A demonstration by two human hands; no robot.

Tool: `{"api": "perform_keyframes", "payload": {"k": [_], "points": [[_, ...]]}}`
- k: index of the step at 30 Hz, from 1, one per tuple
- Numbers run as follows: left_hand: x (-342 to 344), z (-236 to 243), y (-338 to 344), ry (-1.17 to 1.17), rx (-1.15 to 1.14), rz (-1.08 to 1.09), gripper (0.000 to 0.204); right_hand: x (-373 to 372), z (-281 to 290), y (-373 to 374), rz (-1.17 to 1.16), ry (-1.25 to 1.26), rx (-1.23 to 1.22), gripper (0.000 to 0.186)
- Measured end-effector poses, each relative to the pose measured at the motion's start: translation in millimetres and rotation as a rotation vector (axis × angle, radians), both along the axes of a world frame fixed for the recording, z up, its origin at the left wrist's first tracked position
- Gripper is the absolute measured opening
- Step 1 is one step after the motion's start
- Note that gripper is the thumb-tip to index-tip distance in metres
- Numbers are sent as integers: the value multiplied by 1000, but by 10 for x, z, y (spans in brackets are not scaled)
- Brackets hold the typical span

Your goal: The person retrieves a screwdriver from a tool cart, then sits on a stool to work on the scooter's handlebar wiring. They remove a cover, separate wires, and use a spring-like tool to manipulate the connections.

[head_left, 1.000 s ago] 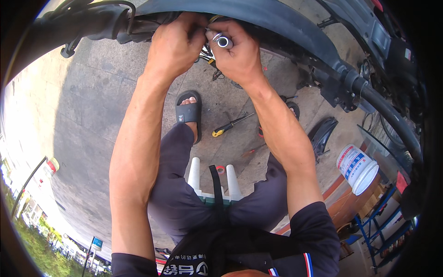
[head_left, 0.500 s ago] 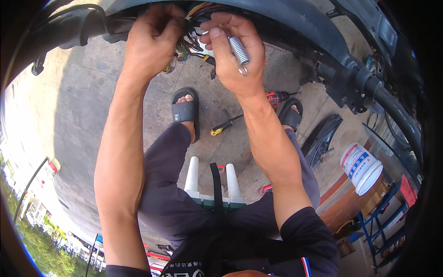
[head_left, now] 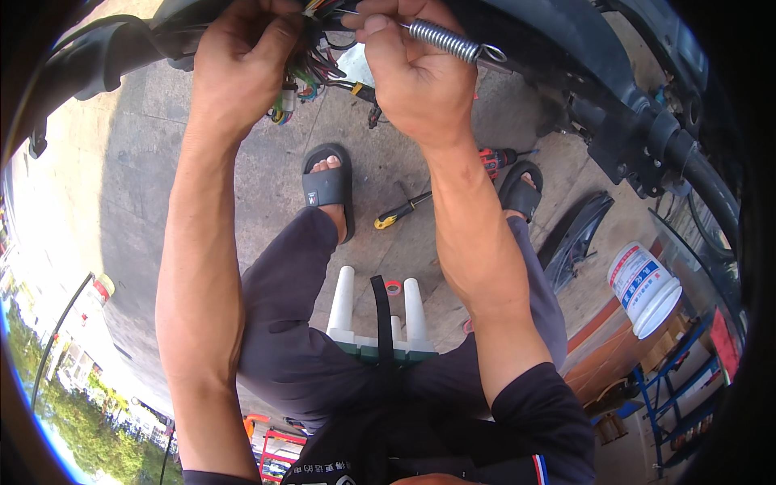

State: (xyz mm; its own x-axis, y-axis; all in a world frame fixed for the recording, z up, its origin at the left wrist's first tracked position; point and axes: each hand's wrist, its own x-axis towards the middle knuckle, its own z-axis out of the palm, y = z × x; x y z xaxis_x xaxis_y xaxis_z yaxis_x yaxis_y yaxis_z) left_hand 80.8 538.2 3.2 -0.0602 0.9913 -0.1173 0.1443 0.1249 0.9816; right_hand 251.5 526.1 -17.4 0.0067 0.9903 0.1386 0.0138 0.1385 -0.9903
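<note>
At the top, my right hand (head_left: pixel 422 85) grips a silver coil spring (head_left: pixel 444 41) between thumb and fingers. The spring has a loop at its right end, and a thin metal rod runs from its left end toward a bundle of coloured wires (head_left: pixel 325 10). My left hand (head_left: pixel 241 69) is closed beside that bundle, thumb against fingers; its fingertips are partly cut off by the frame edge, so what they pinch is hidden. Loose wires with connectors (head_left: pixel 311 77) hang between the two hands, below a dark vehicle frame (head_left: pixel 517 32).
Below lie a yellow-and-black screwdriver (head_left: pixel 394 217), a red power drill (head_left: pixel 495 160) and a dark curved plastic panel (head_left: pixel 575 234). A white bucket (head_left: pixel 644 293) stands at the right. A stool with white legs (head_left: pixel 342 299) is between my knees, near a red tape roll (head_left: pixel 394 287).
Both hands have moved up and slightly apart. The spring has turned from steeply downward to nearly level, its looped end now pointing right. The left hand remains closed by the wires.
</note>
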Motion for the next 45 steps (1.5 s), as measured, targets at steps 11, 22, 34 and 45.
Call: {"api": "perform_keyframes", "payload": {"k": [11, 22, 34, 45], "points": [[7, 38, 5, -99, -74, 3, 3, -91, -215, 64, 44, 248, 29, 13], [-12, 53, 1, -51, -90, -5, 3, -107, -306, 89, 52, 280, 60, 11], [13, 55, -2, -96, -31, -59, 1, -95, -296, 143, 2, 167, 193, 11], [108, 94, -57, 215, 19, 16, 4, -65, -106, 191, 101, 115, 71, 11]]}}
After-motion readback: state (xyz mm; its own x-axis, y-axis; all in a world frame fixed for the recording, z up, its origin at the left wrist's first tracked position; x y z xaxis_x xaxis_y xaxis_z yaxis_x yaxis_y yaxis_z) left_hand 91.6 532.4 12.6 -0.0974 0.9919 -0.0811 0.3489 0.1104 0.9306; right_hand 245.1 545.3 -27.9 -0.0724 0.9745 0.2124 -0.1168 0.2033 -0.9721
